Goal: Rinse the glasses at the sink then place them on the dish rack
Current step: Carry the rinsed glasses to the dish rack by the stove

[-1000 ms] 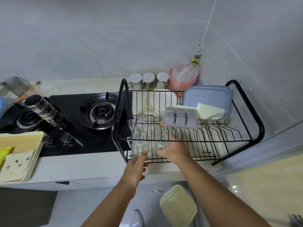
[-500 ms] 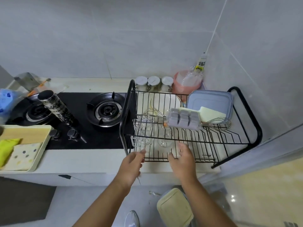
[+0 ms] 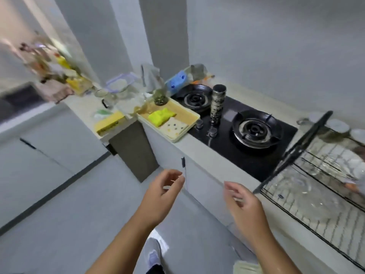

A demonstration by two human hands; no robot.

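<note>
The black wire dish rack (image 3: 296,153) stands at the right edge of the view, with clear glasses (image 3: 298,186) blurred on its near wires. My left hand (image 3: 164,192) hangs in the air in front of the counter, fingers loosely curled, holding nothing. My right hand (image 3: 243,204) hovers just left of the rack, fingers relaxed and empty, apart from the glasses. More glassware (image 3: 110,95) stands far off on the left counter. No sink shows.
A black two-burner gas hob (image 3: 254,129) lies between the rack and a cream tray (image 3: 167,119) holding yellow and spotted cloths. A tall patterned tumbler (image 3: 217,101) stands on the hob. Cluttered containers and bottles crowd the far left counter. Grey floor spreads below.
The view has swung left, away from the rack. Both hands have pulled back from the rack, leaving the glasses on it, and now hang empty in front of the counter.
</note>
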